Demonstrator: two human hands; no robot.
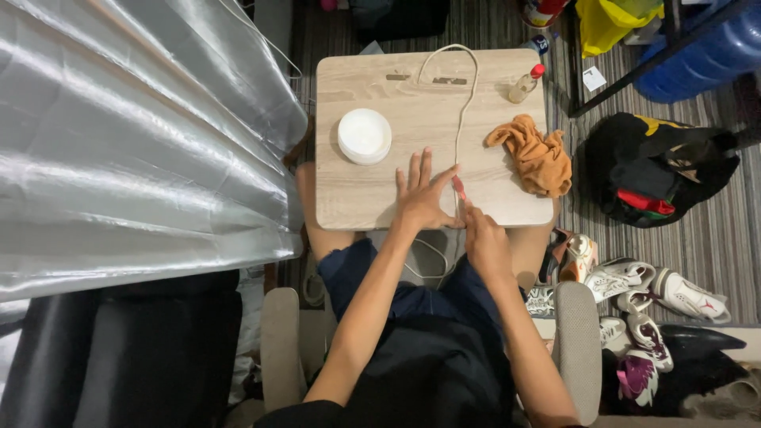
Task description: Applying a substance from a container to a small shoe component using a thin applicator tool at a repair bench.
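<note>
We see the left hand (422,196) lying flat on the wooden surface (380,190) near its front edge, its fingers spread wide and holding nothing. The right hand (485,242) sits at the front edge just beside it, its fingers pinched narrow on a small red tool (459,188), whose tip rests by the left thumb. We cannot tell exactly what the tool is. A white cord (464,103) runs from the far edge down the middle of the surface and passes between the two hands. A round white container (365,135) stands toward the left edge. A crumpled orange cloth (537,154) lies by the right edge, and a small bottle with a red cap (526,83) stands in the far right corner.
</note>
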